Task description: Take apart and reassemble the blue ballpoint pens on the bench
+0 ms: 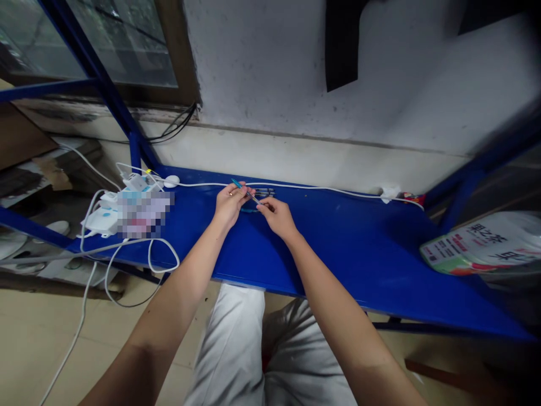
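One slim, blue-ended pen (253, 198) is held tilted above the blue desk (338, 242), pinched between the closed fingers of the left hand (232, 200) and right hand (275, 216). Should either pinch be loosened, the barrel could be dropped among similar pens (266, 192) just beyond; by a careless reach, the white cable (203, 184) might be snagged.

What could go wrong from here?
The pen, held at the fingertips of the left hand and right hand, could slip. Either hand might knock the pen-like items just beyond. The left forearm could snag the cable loop near the table's front edge.
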